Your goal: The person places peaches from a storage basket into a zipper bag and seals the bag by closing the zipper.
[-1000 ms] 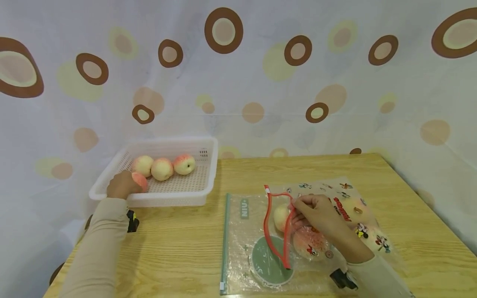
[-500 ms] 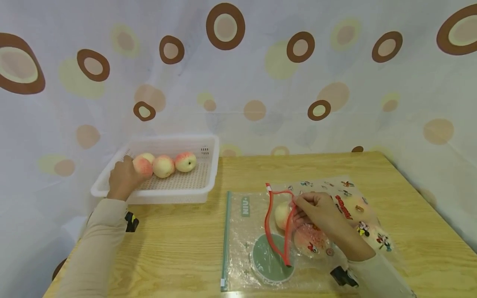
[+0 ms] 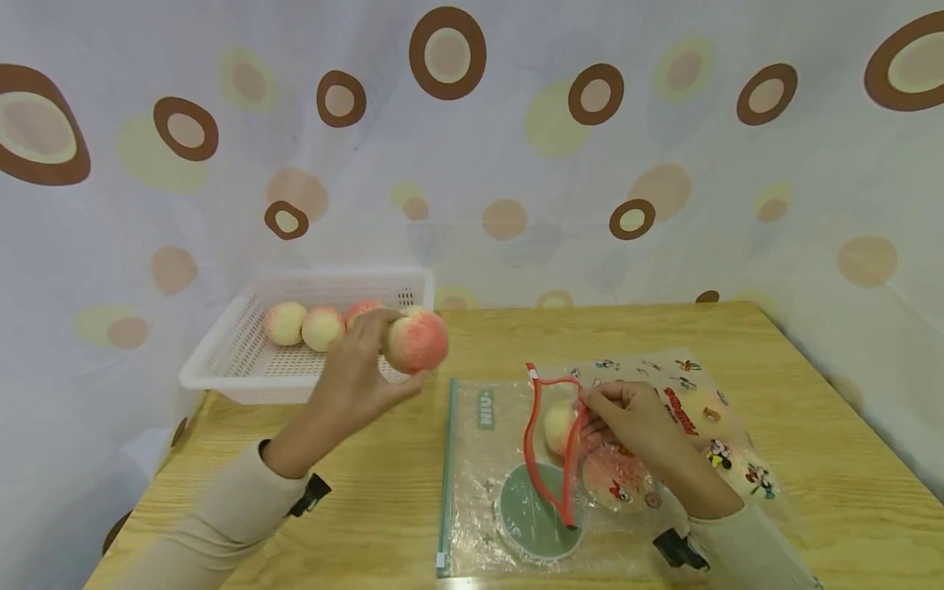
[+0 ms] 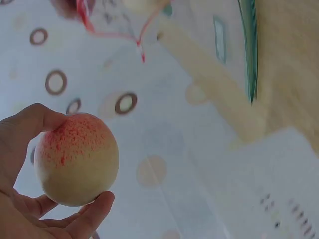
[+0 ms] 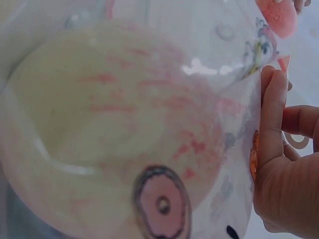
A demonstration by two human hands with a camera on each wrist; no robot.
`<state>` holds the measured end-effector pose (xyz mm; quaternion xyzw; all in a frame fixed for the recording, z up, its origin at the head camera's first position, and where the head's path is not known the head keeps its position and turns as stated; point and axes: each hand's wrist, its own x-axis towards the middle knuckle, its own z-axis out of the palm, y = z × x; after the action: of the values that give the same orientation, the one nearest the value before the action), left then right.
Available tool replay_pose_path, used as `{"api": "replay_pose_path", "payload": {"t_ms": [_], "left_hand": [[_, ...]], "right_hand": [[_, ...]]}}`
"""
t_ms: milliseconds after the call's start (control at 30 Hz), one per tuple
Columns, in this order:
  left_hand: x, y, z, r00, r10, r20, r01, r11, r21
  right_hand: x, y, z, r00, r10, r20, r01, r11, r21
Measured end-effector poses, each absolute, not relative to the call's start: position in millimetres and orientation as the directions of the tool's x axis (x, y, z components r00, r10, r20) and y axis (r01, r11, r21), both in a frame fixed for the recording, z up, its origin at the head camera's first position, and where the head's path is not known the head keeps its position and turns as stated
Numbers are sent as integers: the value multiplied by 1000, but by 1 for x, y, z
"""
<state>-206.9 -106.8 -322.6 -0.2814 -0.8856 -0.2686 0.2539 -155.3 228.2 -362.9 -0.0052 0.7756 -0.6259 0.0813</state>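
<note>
My left hand (image 3: 357, 373) grips a red and cream peach (image 3: 417, 340) between thumb and fingers, lifted at the right front of the white basket. In the left wrist view the thumb lies on one side of the peach (image 4: 77, 159) and the fingertips on the other. My right hand (image 3: 634, 422) pinches the red zip edge of a clear cartoon-printed bag (image 3: 682, 385), whose mouth gapes toward the left. Inside that bag lie several peaches, one (image 3: 615, 479) under the printed film. Close up, the right wrist view has a bagged peach (image 5: 109, 129) beside the right hand (image 5: 289, 149).
A white perforated basket (image 3: 243, 383) with 3 peaches stands at the back left. Under the open bag mouth lies a flat clear bag with a green zip (image 3: 447, 475) and a green round print (image 3: 538, 512). A spotted curtain (image 3: 472, 147) hangs behind the wooden table (image 3: 354, 500).
My left hand has lifted the peach out of the basket and carried it right, turning so its fingers point right. The right hand keeps its pinch on the bag edge.
</note>
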Motion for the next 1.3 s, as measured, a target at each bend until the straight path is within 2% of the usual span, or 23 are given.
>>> {"api": "replay_pose_path", "payload": {"t_ms": [167, 300, 433, 633, 900, 1300], "left_hand": [[-182, -68, -356, -663, 530, 529, 746, 527, 406], [-172, -46, -380, -656, 635, 409, 736, 417, 533], [-170, -27, -395, -656, 700, 284, 691, 405, 599], [-172, -7, -407, -647, 744, 166, 661, 438, 610], [-174, 14, -414, -585, 785, 205, 728, 396, 560], [-172, 43, -420, -570, 793, 216, 750, 396, 529]], "right_hand": [[-156, 230, -363, -984, -128, -125, 98, 199, -975], [-156, 230, -364, -983, -121, -135, 109, 200, -974], [-155, 230, -364, -985, -111, -135, 109, 207, -972], [-155, 231, -364, -985, -117, -127, 102, 201, -974], [-155, 231, -364, -986, -105, -132, 105, 228, -968], [-156, 231, -366, -984, -135, -118, 94, 175, -980]]}}
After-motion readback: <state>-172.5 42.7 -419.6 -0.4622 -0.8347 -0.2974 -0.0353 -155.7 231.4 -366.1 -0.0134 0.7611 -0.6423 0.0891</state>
